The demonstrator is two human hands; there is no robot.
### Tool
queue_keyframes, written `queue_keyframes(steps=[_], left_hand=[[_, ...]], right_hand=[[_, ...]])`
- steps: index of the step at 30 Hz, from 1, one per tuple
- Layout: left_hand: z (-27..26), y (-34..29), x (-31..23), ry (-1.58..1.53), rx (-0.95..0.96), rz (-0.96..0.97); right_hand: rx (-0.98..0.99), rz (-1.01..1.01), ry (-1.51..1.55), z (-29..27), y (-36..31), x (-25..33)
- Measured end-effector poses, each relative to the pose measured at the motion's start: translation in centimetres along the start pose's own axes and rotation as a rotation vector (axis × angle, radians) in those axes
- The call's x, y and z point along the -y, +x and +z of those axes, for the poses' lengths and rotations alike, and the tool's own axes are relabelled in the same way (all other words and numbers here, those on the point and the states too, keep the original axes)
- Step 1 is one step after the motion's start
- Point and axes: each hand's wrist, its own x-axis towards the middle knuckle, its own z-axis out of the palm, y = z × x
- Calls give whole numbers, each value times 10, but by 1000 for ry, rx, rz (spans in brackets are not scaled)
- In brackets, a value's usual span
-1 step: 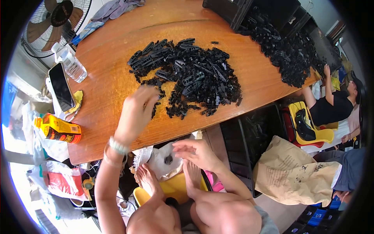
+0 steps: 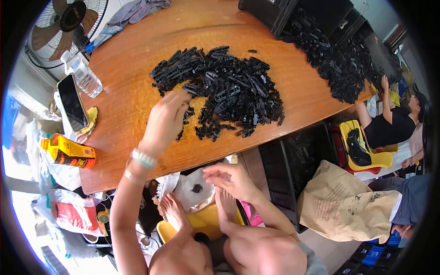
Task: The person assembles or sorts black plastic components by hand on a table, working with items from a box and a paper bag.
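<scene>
A large heap of small black plastic parts (image 2: 238, 87) lies on the brown wooden table. My left hand (image 2: 166, 121), with a pale band on the wrist, reaches over its near left edge. The fingers are curled together beside a long grey-black part (image 2: 191, 88); what they pinch, if anything, is hidden. Off the table's front edge, my right hand (image 2: 234, 181) hangs above my feet, palm inward, fingers stretched out and holding nothing. Below and left of it is a white bag (image 2: 185, 195) with a small dark spot on it.
Along the table's left side stand a water bottle (image 2: 87, 80), a phone (image 2: 72, 103) and a yellow-red bottle (image 2: 68, 151). Another black heap (image 2: 337, 68) spills from a dark crate at far right. A black crate (image 2: 293, 160) and brown paper sack (image 2: 343, 201) stand at right, near another person (image 2: 392, 126).
My left hand has moved away from me and slightly right, its fingertips now at the heap's edge. My right hand stays in place.
</scene>
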Motion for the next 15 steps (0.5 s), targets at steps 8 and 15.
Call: queue_keyframes(steps=[8, 15], left_hand=[[30, 52, 51, 303, 209, 68], [6, 19, 24, 187, 92, 103]], right_hand=[[-521, -273, -453, -30, 21, 6], [-451, -598, -730, -15, 94, 12]])
